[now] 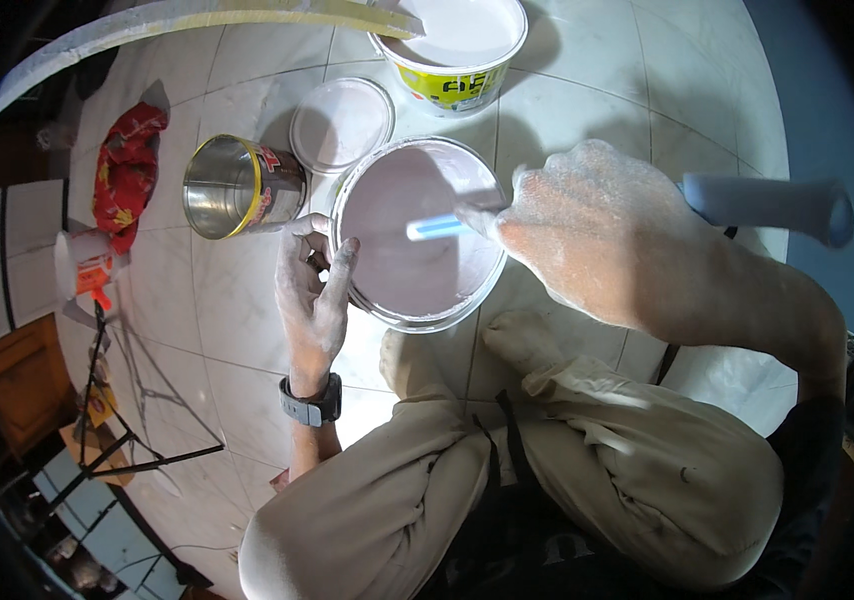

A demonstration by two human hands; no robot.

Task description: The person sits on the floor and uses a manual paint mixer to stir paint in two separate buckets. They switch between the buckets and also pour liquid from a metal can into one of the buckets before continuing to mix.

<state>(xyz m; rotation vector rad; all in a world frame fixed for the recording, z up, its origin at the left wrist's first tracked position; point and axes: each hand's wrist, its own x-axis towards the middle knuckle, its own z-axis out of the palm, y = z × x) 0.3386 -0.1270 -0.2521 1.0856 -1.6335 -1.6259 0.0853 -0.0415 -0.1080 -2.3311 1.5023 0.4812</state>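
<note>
A white bucket (417, 322) of pale pinkish-grey paste stands on the floor in front of me. My left hand (312, 290), smeared with white and wearing a dark wristwatch (312, 402), grips the bucket's left rim, with the thumb toward the inside. Over the bucket's right side, my whitened right hand (587, 235) is closed round a tool (782, 207) with a thick pale blue-white tube-like end sticking out to the right. Its narrow blue-and-white striped part points left over the paste. My palm hides the middle of the tool, and its exact kind cannot be made out.
A metal tin (222, 188) lies on its side left of the bucket, near a round white lid (343, 125). Behind stands a second bucket (452, 88) with a green label. A red bag (129, 165), a small white-and-orange tub (87, 265) and black metal legs (152, 467) are farther left.
</note>
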